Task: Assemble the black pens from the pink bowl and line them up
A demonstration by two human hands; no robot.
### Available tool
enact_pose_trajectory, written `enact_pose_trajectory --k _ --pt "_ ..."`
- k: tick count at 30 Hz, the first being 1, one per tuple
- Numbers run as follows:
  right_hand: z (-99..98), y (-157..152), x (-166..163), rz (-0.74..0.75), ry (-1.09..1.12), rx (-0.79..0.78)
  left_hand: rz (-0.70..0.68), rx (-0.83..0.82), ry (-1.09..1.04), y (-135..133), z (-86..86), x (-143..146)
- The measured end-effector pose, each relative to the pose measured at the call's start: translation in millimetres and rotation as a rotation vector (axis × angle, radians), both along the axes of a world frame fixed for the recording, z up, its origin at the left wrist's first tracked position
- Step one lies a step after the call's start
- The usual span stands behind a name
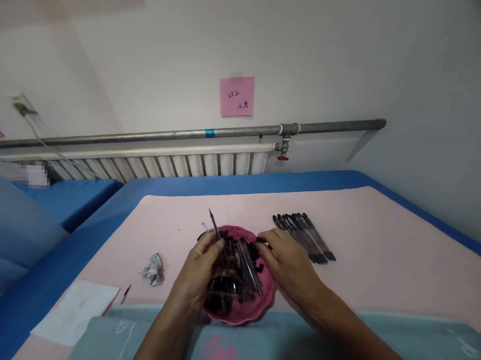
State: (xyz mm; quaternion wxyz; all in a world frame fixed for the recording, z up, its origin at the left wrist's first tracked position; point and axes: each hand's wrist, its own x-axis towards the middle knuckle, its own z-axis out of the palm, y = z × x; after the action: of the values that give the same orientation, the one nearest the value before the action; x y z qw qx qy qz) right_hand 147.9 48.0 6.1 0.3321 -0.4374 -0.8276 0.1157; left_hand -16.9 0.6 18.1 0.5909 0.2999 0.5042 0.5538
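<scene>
Pinching in tight, the left hand [198, 261] had a pen [213, 222] between thumb and fingers, its sharp tip up and leaning away to the left! Across from it, the right hand [287, 260] was closed too, thumb against fingers at the far right rim, with a small black piece [260, 240] showing at the fingertips; just what that was, the view was too blurred to tell.

And between the two hands sat the bowl [241, 315], pink and wavy-edged, well filled! Clear barrels [250, 272] lay slanted across its middle, right beside the left hand's fingers, while black caps [259, 267] clustered on the side by the right hand. Darker parts, partly hidden, lay under the left palm.

Just beyond the right hand, what a neat line-up: a row of pens [304, 237], side by side, all slanting the same way on the pale pink surface [381, 262]. Out to the left of the left hand lay crumpled paper [153, 269], and nearer the body a small dark tip [126, 293] beside a white sheet [74, 312]. Below both hands, a blue-green cloth [409, 344] ran along the near edge. Up ahead, past the hands, stood the radiator [209, 163], a metal pipe [158, 136] above it, and higher yet a pink note [237, 97] on the wall.
</scene>
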Motion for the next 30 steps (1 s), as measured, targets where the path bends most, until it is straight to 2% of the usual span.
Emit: enact_pose_trajectory --k 3,5,13,17,22,26,30 --pt "2.0 -6 -3 0.090 0.272 -0.160 -0.050 -0.028 -0.061 -1 -1.9 2" --pt "1.6 -10 -5 0.148 0.363 -0.220 -0.072 -0.035 -0.107 -2 -2.8 3" --pt "-0.9 -15 -6 0.263 0.290 -0.296 -0.057 -0.040 -0.176 -2 -2.2 2" --pt "-2.2 -14 -4 0.207 0.311 -0.315 -0.022 -0.020 -0.202 -1 -2.5 2" --pt "-5.3 -14 -3 0.146 0.492 -0.388 -0.014 0.003 -0.237 0 -4.4 1" --pt "-6.1 -16 -5 0.123 0.565 -0.378 0.015 0.007 -0.223 0 -5.5 1" --pt "-8.2 -18 -9 0.098 0.680 -0.519 0.063 0.021 -0.195 1 -5.2 2"
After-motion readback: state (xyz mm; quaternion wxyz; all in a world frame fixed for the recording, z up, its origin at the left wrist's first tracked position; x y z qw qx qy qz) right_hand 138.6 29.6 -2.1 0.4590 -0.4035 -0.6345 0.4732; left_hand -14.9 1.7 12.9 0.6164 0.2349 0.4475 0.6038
